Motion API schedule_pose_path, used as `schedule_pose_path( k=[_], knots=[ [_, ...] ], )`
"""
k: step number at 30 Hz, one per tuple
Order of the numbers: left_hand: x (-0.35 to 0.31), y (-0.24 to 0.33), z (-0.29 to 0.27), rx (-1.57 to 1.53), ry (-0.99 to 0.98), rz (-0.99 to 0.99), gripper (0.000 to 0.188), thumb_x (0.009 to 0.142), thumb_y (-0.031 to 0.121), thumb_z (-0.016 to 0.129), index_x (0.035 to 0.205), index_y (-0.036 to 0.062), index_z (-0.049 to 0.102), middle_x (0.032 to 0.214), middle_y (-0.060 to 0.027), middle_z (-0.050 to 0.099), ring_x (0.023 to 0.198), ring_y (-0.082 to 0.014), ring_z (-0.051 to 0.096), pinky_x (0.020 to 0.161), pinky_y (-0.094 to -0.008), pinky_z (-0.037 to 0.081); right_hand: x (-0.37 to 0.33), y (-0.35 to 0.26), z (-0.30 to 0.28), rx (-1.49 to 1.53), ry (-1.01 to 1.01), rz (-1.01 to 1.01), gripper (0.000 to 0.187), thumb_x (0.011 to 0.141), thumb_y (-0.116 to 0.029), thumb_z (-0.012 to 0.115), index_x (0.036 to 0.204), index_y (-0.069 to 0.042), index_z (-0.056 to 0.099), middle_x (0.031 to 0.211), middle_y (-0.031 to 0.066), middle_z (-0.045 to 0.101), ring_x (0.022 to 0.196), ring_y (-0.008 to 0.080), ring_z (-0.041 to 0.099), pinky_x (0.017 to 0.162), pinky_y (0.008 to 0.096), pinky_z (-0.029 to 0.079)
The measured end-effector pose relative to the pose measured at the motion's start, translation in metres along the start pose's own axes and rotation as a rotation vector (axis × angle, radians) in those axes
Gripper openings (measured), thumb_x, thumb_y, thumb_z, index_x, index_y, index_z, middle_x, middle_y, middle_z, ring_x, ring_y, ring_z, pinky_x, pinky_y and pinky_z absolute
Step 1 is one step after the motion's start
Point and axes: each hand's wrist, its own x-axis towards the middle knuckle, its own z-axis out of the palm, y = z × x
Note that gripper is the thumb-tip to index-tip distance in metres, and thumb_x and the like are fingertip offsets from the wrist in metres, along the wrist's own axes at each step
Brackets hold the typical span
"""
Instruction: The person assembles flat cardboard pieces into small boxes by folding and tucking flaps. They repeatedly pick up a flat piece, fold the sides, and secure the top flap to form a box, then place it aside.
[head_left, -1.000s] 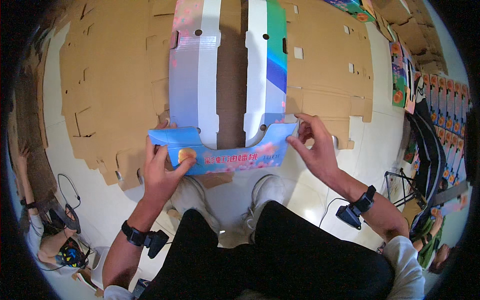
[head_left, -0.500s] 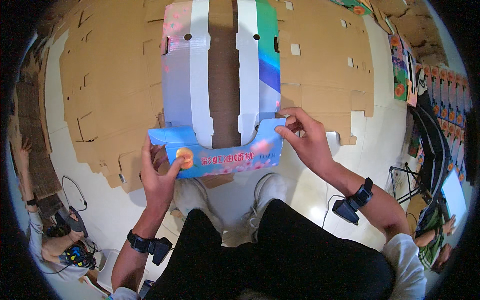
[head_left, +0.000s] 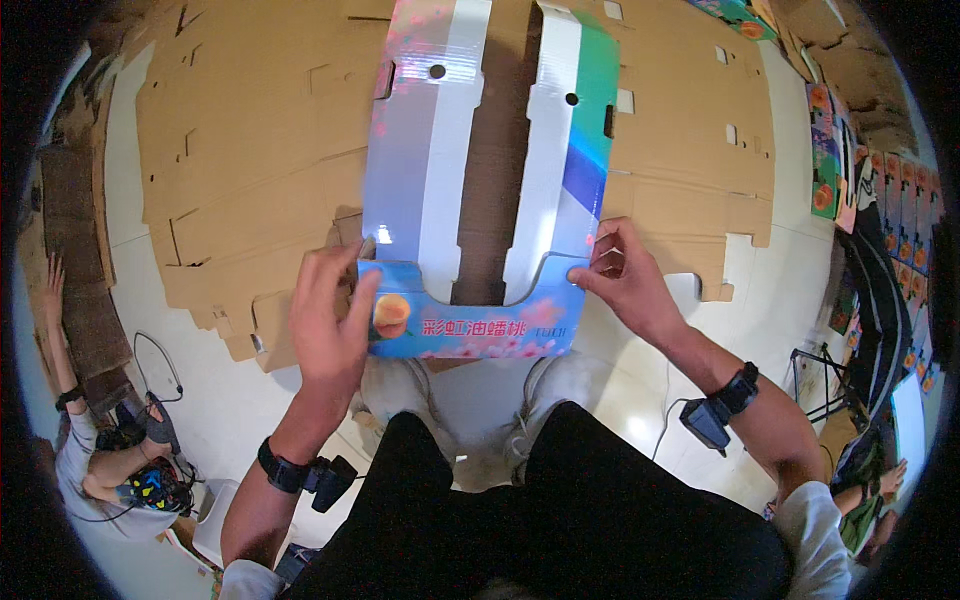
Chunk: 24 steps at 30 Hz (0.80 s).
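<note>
A partly folded cardboard fruit box (head_left: 480,345) lies in front of me, printed in blue, pink and green with a peach on its front panel. Two long white-edged flaps run along its sides, and a brown strip of its inside shows between them. At the near left corner, my left hand (head_left: 335,315) is closed on the box, with the thumb against the front panel. My right hand (head_left: 630,280) pinches the near right corner, its thumb on the front panel's upper end and its fingers bent at the side wall.
Flat brown cardboard sheets (head_left: 250,130) with slots lie under and around the box. More printed boxes (head_left: 825,150) stand at the far right, near a stack of them (head_left: 905,220). A person's arm (head_left: 62,340) shows at the left, another person's hand (head_left: 893,478) at the lower right.
The box has shifted right in view and tilted slightly. Its front left end, which stuck outward, now sits in line with the side wall. My left fingers have moved up around that corner.
</note>
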Motion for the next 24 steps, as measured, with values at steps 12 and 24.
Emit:
schedule_pose_path(
  k=[12, 24],
  knots=[
    [0.017, -0.023, 0.001, 0.257, -0.223, 0.392, 0.016, 0.092, 0.016, 0.080, 0.089, 0.0030, 0.071, 0.084, -0.0123, 0.061, 0.076, -0.0324, 0.066, 0.067, -0.0437, 0.054, -0.007, 0.002, -0.004, 0.025, -0.081, 0.063, 0.038, 0.101, -0.014, 0.081, 0.127, -0.006, 0.054, 0.099, 0.0056, 0.068, 0.092, 0.0136, 0.069, 0.085, 0.0315, 0.058],
    [0.002, -0.016, 0.015, 0.567, -0.043, 0.484, 0.019, 0.088, 0.018, 0.082, 0.096, 0.0052, 0.070, 0.106, -0.0095, 0.063, 0.098, -0.0332, 0.068, 0.080, -0.0434, 0.057, -0.002, 0.008, -0.009, 0.021, -0.203, 0.084, 0.032, 0.106, -0.014, 0.074, 0.129, -0.008, 0.053, 0.103, 0.0016, 0.062, 0.096, 0.0099, 0.062, 0.089, 0.0296, 0.053]
  ],
)
